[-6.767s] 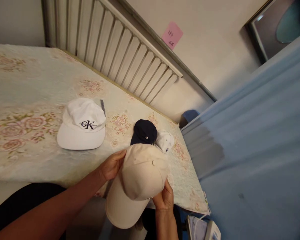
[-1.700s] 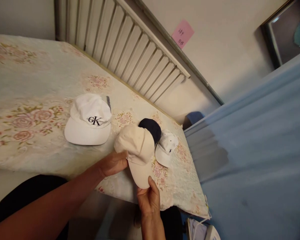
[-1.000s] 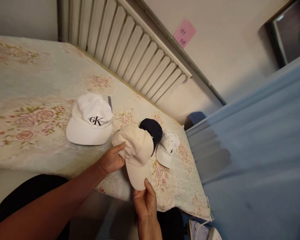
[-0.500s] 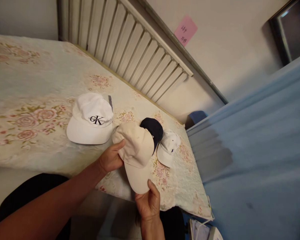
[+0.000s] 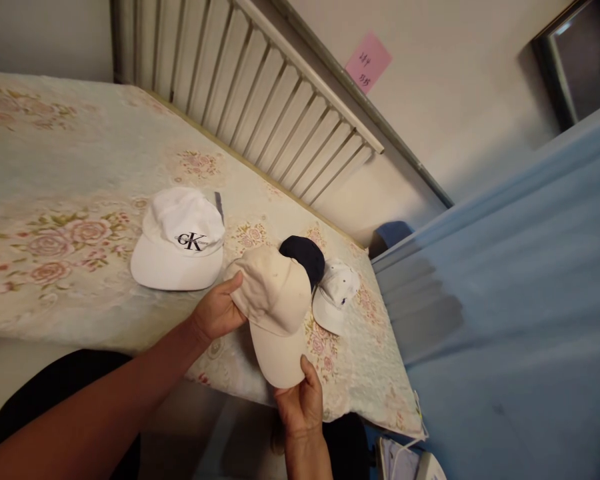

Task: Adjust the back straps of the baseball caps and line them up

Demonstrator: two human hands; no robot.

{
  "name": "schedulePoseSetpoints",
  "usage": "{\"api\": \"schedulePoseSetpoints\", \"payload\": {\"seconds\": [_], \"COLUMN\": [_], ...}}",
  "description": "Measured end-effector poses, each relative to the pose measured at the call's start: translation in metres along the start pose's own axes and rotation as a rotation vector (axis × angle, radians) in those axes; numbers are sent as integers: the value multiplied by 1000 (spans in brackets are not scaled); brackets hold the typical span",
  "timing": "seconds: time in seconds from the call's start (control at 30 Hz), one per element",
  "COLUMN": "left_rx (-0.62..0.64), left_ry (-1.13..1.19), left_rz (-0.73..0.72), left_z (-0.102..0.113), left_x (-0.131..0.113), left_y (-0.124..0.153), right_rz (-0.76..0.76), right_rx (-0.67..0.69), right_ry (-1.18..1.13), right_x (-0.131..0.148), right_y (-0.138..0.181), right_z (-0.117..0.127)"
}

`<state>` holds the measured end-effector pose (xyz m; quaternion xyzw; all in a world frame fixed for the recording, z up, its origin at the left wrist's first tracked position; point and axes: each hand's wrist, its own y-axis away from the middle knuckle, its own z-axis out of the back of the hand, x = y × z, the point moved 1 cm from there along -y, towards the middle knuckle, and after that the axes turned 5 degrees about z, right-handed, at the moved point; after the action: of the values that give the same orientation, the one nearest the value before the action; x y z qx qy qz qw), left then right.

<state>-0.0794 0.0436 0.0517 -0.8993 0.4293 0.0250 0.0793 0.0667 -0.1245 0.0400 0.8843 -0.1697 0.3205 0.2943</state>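
Note:
A beige cap lies over the near edge of the flowered bed cover. My left hand grips its crown from the left side. My right hand pinches the tip of its brim from below. Just behind the beige cap sits a dark navy cap, partly hidden by it. A small white cap with dark dots rests to its right. Farther left on the cover lies a white cap with black letters on the front.
A slatted headboard runs along the far edge of the bed. A pink note is stuck on the wall. A blue curtain fills the right side. Papers lie on the floor at the bed's corner.
The beige cap came down from in front of me onto the bed cover beside the navy cap. In the last second both hands kept hold, shifting it only slightly.

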Motion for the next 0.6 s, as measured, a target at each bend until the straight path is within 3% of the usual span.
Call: {"api": "schedulePoseSetpoints", "payload": {"seconds": [0.4, 0.6], "left_rx": [-24, 22], "left_ry": [55, 26], "left_rz": [-10, -16], "left_z": [0, -2], "left_x": [-6, -6], "left_y": [2, 2], "right_rz": [-3, 55], "right_rx": [49, 64], "right_ry": [-32, -54], "right_x": [4, 10], "right_y": [-10, -27], "right_z": [10, 18]}}
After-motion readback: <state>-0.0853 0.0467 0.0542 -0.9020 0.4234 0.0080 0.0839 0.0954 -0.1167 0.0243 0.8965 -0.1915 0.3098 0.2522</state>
